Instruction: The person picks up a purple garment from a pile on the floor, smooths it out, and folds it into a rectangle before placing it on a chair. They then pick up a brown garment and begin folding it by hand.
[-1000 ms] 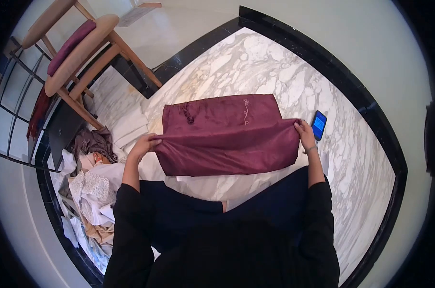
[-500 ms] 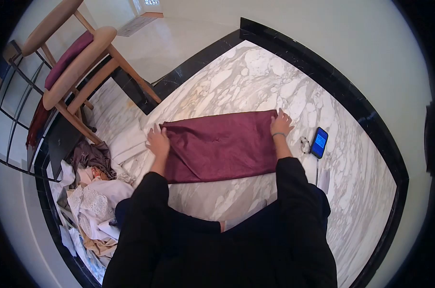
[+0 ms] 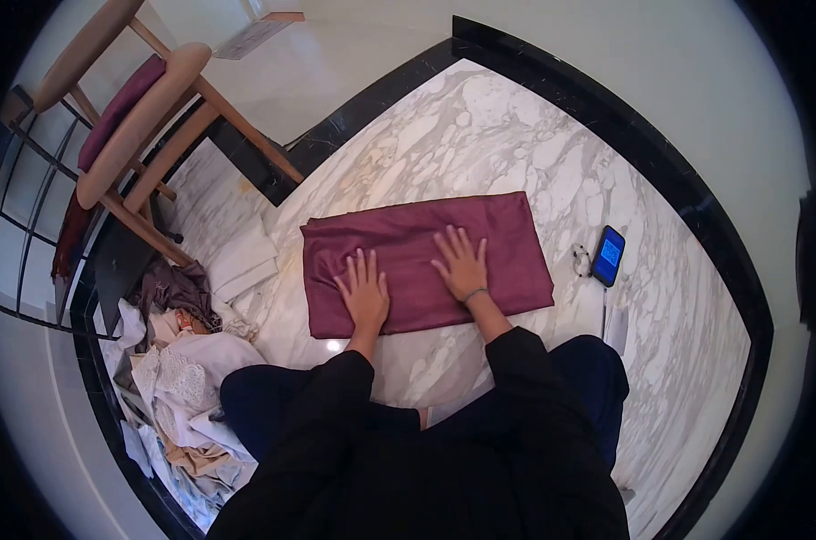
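Note:
A maroon cloth (image 3: 417, 234), folded into a rectangle, lies on the marble floor in front of my knees. My left hand (image 3: 365, 292) rests palm down on its lower left part, fingers spread. Right of centre, my right hand (image 3: 463, 265) lies flat on the same cloth with its fingers apart; a thin band circles that wrist. Faint creases run across the fabric around both hands. Neither hand grips anything.
To my left is a heap of crumpled fabrics (image 3: 187, 369), with a folded white cloth (image 3: 246, 261) beside it. A wooden chair (image 3: 147, 117) stands at the upper left. On the right lie a phone (image 3: 608, 256) and a beaded bracelet (image 3: 581, 261).
Both hands have left the cloth's upper corners and come inward and nearer to me, onto its surface. The cloth now lies slightly skewed, its right side lower and farther right.

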Action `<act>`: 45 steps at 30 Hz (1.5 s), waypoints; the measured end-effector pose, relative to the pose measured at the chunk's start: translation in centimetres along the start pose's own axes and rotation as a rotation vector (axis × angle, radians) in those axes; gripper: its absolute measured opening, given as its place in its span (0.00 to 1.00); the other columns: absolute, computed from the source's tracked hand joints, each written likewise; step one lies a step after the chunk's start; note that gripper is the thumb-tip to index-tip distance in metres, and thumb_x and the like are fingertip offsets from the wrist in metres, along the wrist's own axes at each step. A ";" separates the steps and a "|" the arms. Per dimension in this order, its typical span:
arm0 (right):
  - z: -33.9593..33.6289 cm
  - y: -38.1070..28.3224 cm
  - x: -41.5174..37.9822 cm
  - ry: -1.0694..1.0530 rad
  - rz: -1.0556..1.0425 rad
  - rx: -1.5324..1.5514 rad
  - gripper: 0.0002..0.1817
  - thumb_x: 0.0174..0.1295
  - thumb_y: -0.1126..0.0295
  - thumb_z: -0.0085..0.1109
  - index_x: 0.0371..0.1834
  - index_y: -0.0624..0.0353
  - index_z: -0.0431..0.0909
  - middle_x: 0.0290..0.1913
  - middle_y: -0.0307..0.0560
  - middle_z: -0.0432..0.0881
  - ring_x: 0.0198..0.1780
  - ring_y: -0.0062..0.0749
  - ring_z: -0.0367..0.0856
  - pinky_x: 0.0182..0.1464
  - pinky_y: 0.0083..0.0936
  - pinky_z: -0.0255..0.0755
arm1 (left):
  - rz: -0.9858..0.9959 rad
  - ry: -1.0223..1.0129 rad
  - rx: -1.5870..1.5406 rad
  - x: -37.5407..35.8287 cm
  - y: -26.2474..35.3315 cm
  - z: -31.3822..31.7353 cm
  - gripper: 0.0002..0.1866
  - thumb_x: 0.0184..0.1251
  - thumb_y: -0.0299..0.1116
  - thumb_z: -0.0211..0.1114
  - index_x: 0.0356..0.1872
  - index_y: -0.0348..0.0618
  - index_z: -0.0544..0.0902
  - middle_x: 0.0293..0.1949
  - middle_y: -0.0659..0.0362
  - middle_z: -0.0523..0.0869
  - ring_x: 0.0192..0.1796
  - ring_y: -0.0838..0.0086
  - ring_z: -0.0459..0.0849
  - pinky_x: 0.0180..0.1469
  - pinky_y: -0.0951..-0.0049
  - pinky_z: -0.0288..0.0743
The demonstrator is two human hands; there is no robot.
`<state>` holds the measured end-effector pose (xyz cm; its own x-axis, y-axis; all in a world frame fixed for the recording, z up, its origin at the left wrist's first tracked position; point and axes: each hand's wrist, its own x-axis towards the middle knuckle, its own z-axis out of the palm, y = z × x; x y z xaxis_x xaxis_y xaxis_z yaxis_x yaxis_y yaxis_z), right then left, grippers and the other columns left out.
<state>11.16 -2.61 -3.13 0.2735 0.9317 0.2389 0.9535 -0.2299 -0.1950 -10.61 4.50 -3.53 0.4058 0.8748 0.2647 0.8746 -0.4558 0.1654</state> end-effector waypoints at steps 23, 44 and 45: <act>-0.8 -9.0 -7.4 -0.009 -0.096 0.161 0.38 0.68 0.46 0.47 0.77 0.52 0.54 0.80 0.44 0.50 0.80 0.38 0.46 0.74 0.65 0.33 | 0.195 -0.101 -0.043 -7.9 1.5 -2.9 0.30 0.76 0.49 0.45 0.76 0.55 0.58 0.78 0.52 0.52 0.80 0.56 0.46 0.74 0.36 0.33; -2.0 5.3 -8.4 0.123 0.543 -0.188 0.33 0.72 0.44 0.39 0.78 0.39 0.53 0.81 0.40 0.47 0.81 0.36 0.43 0.73 0.69 0.28 | -0.204 0.159 -0.045 -6.6 -0.8 -6.0 0.32 0.72 0.37 0.51 0.76 0.49 0.55 0.78 0.46 0.45 0.80 0.56 0.41 0.73 0.32 0.33; -1.8 5.1 -8.6 0.071 0.531 -0.192 0.33 0.72 0.44 0.38 0.78 0.39 0.53 0.81 0.40 0.47 0.81 0.36 0.43 0.72 0.70 0.27 | -0.057 0.151 -0.127 -6.5 -0.5 -6.1 0.31 0.75 0.42 0.48 0.77 0.52 0.55 0.79 0.50 0.46 0.80 0.56 0.42 0.74 0.37 0.33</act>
<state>13.93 -12.31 -4.43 0.7233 0.6548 0.2195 0.6869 -0.7148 -0.1311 -15.34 -1.95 0.47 0.3036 0.8695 0.3896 0.8507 -0.4315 0.3002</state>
